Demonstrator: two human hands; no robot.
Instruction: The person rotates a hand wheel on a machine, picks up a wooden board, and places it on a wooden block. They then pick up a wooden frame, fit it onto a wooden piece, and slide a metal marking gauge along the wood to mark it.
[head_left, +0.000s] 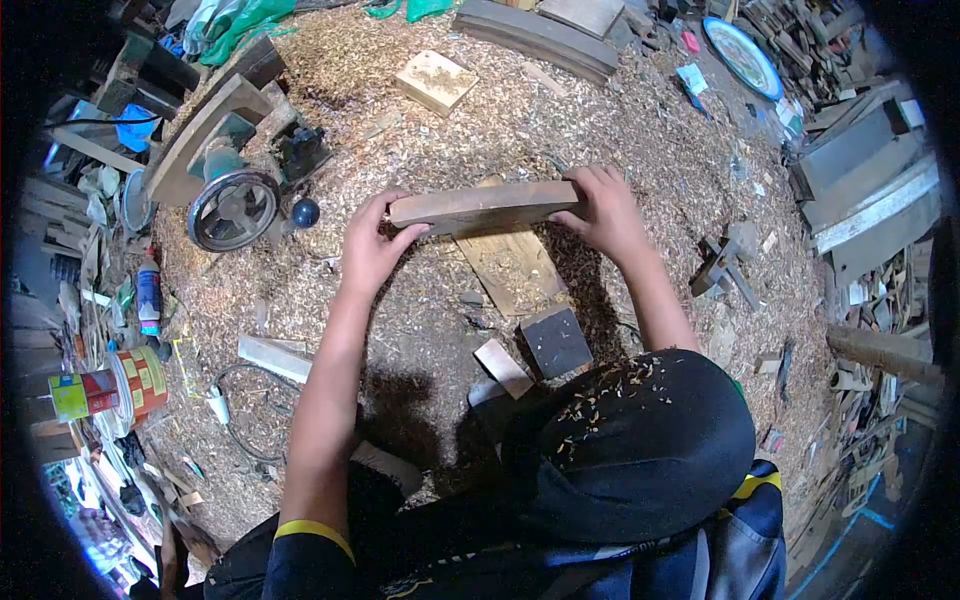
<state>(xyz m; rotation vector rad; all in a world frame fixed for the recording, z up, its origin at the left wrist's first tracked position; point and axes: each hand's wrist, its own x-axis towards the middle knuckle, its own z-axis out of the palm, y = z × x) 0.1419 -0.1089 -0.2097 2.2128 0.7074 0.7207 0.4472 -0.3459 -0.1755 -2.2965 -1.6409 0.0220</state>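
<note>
A slightly curved wooden piece (485, 206) is held up crosswise between both hands. At its left end my left hand (375, 245) grips it, thumb on the near face. My right hand (607, 215) is closed round the other end in the same way, with the thumb in front. Beneath the piece, a flat wooden board (512, 268) lies on the shavings. Nearer my knee stand a dark square block (556, 342) and a small pale-faced wooden block (503, 367).
Wood shavings (420, 130) cover the ground. A machine handwheel (233, 210) stands at the left, a pale wood block (436, 82) further forward. Metal parts (726, 268) lie right. A cable (232, 420) loops at lower left, near a colourful can (140, 385).
</note>
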